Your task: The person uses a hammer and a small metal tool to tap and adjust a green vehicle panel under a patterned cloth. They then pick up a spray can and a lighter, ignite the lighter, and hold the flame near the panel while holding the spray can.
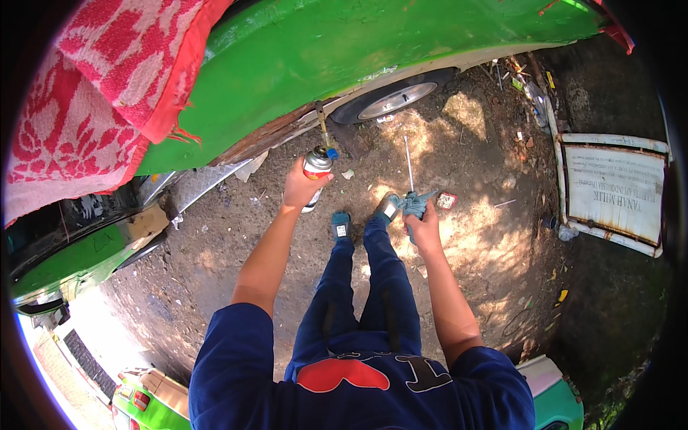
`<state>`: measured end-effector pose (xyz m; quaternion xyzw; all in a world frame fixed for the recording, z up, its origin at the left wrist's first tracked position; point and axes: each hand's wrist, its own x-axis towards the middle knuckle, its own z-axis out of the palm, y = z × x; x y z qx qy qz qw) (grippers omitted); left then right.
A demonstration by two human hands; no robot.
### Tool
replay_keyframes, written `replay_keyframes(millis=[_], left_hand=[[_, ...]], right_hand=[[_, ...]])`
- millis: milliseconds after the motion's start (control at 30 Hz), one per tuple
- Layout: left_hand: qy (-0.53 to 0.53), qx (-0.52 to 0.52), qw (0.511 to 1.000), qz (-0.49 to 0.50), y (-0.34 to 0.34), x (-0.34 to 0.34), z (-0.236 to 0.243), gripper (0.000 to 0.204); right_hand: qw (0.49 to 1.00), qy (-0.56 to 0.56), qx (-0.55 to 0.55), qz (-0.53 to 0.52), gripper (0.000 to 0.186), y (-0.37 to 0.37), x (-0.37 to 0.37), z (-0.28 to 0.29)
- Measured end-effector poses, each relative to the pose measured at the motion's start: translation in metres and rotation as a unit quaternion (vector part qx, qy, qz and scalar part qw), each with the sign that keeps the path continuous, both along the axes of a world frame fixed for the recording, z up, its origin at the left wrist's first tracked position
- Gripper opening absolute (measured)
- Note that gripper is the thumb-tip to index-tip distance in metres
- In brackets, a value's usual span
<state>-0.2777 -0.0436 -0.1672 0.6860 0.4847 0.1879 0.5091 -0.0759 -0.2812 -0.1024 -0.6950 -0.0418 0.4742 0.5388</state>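
My left hand (299, 189) is wrapped round a gas torch (316, 163), a red, white and black canister with a blue knob. Its brass tube points up toward the green vehicle body (308, 72). In my right hand (426, 228) is a long thin metal rod (408, 161), perhaps a screwdriver. Grey-blue material, cloth-like, is bunched round the rod's lower end (413, 204), so its handle cannot be made out. The rod points away from me and touches nothing that I can see.
A wheel (398, 100) shows under the vehicle. A red and pink towel (107, 93) hangs at the upper left. By my right foot lies a small red packet (446, 201). A rusty-framed white sign (613, 186) leans at the right. Litter (530, 93) dots the dirt ground.
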Motion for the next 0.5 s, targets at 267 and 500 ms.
replay_keyframes(millis=[267, 500], left_hand=[[0.035, 0.017, 0.999, -0.005, -0.0005, 0.0015, 0.0042, 0.054], [0.015, 0.016, 1.0, -0.013, -0.001, 0.001, 0.0037, 0.051]], right_hand=[[1.0, 0.002, -0.001, 0.001, 0.032, -0.0023, -0.001, -0.0024], [1.0, 0.003, -0.003, 0.005, 0.033, -0.0025, -0.0018, -0.0026]])
